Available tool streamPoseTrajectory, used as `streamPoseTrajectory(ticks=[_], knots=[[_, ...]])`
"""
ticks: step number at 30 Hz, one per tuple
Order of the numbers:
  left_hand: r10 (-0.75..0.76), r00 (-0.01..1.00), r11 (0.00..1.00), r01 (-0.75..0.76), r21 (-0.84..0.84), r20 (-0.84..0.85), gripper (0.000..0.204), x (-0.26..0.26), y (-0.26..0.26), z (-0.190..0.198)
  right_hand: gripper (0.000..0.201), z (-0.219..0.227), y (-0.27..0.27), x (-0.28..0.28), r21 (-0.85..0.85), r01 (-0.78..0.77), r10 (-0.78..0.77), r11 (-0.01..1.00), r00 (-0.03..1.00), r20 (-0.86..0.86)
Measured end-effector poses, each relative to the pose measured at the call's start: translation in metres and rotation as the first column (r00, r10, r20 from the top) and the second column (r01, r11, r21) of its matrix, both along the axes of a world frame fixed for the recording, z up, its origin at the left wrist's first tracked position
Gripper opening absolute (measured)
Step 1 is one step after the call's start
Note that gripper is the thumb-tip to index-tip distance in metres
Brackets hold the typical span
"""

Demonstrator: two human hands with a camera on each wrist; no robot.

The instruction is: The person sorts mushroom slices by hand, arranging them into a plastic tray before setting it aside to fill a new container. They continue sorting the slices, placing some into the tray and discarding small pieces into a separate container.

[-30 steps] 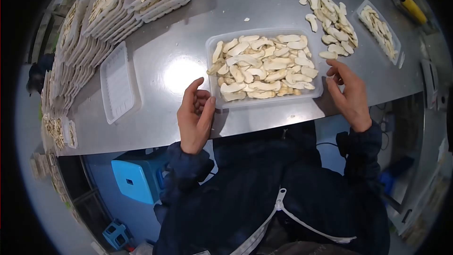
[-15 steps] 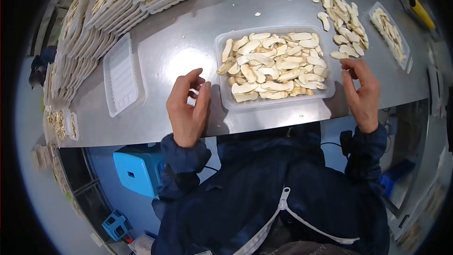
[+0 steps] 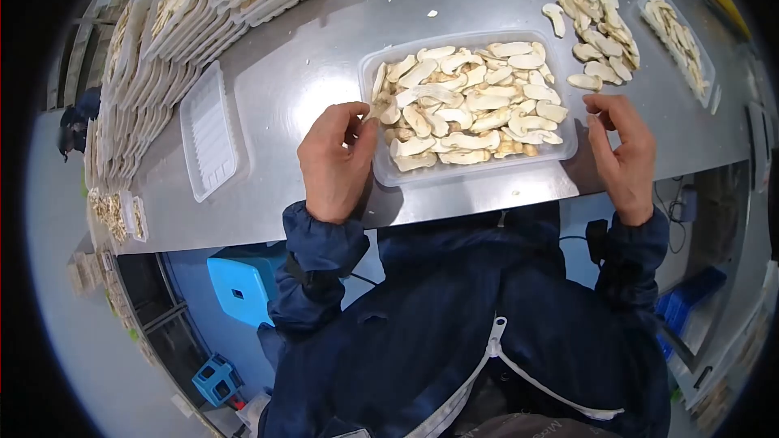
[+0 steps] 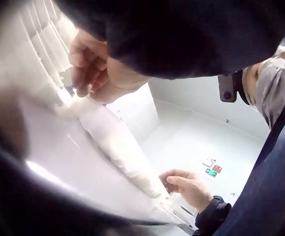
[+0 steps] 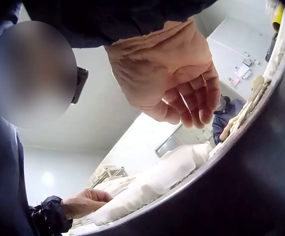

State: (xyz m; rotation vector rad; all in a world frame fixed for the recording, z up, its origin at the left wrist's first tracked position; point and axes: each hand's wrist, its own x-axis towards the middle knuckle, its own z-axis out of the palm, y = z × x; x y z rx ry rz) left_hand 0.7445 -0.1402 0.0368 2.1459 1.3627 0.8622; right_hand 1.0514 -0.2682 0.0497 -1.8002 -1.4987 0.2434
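A clear plastic tray (image 3: 479,172) stands near the table's front edge, filled with rows of pale mushroom slices (image 3: 471,105). At its left rim my left hand (image 3: 334,164) pinches the end of a brownish mushroom slice (image 3: 384,107) between thumb and forefinger. My right hand (image 3: 625,154) hovers just beyond the right rim, fingers loosely bent and holding nothing. The right wrist view shows that same right hand (image 5: 169,73) with its fingers hanging relaxed, and the left hand (image 5: 86,202) low at the tray's far end.
Tall stacks of filled trays (image 3: 130,126) line the left side. Beside them lies a bare white tray (image 3: 209,134). Loose slices form a pile (image 3: 596,16) at the back right, with another filled tray (image 3: 677,45) farther right. A blue stool (image 3: 242,285) stands below the table.
My left hand first drew back from the tray, then came in to its left rim and took hold of the slice there. The right hand stays beside the tray's right end.
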Motion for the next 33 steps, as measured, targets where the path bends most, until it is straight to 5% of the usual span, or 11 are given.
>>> streamPoseTrajectory(ticks=[7, 18, 22, 25, 33], knots=[[-0.071, 0.997, 0.944, 0.064, 0.324, 0.01, 0.013, -0.011, -0.02, 0.012, 0.02, 0.004, -0.002, -0.005, 0.014, -0.028, 0.028, 1.0, 1.0, 0.013], [-0.462, 0.817, 0.691, 0.576, 0.436, -0.346, 0.027, -0.014, -0.016, 0.041, 0.021, 0.048, 0.011, -0.037, 0.115, -0.253, 0.255, 0.961, 0.967, -0.001], [-0.63, 0.697, 0.507, 0.703, 0.498, -0.343, 0.022, -0.001, -0.039, 0.052, 0.033, 0.054, 0.024, -0.082, 0.075, -0.543, 0.525, 0.836, 0.754, -0.395], [-0.689, 0.661, 0.427, 0.702, 0.57, -0.297, 0.022, 0.01, -0.055, 0.045, 0.026, 0.05, 0.028, -0.094, -0.103, -0.645, 0.462, 0.757, 0.64, -0.614], [-0.74, 0.639, 0.491, 0.727, 0.479, -0.211, 0.024, 0.013, -0.053, 0.034, 0.012, 0.046, 0.02, -0.076, -0.229, -0.701, 0.201, 0.676, 0.474, -0.857]])
